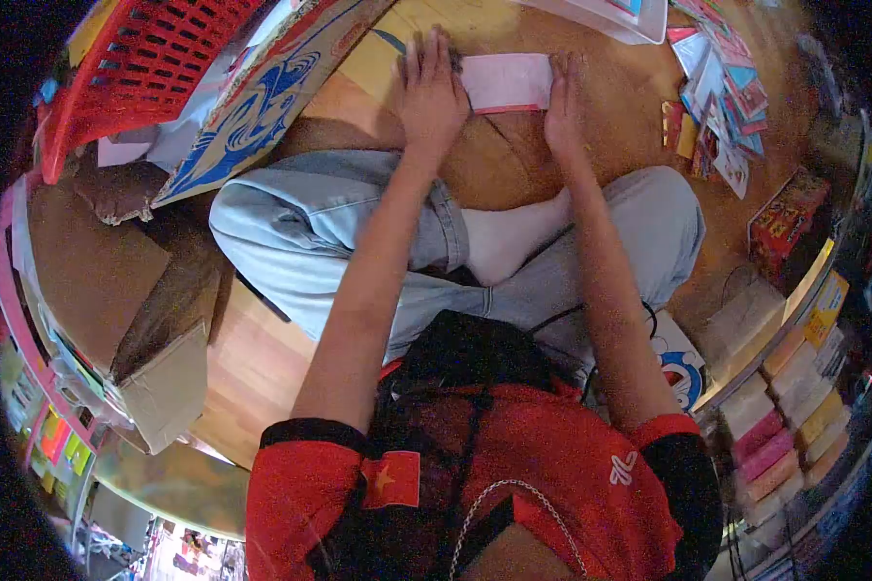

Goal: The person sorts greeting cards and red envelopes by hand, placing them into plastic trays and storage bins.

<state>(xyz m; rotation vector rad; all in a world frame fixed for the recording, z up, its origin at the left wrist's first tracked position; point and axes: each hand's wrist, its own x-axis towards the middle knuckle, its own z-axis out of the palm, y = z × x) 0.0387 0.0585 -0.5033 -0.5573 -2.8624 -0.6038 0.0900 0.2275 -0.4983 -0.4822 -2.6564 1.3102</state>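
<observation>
A pale pink-white rectangular piece, like a paper stack or envelope with a red lower edge (508, 82), lies on the brown floor in front of my crossed legs. My left hand (430, 97) rests flat at its left side, fingers stretched forward. Along the right side is my right hand (566, 111), its fingers straight and close together, at the edge of the piece. Both hands appear to touch its ends without wrapping around it. Whether it is one sheet or several is too blurred to tell.
Loose colourful paper packets (727, 107) lie in a pile at the right, below a translucent plastic bin (610, 21). At the left stand a red slotted basket (155, 58), printed cardboard (252, 116) and an open brown box (87, 271). A red box (787, 221) sits far right.
</observation>
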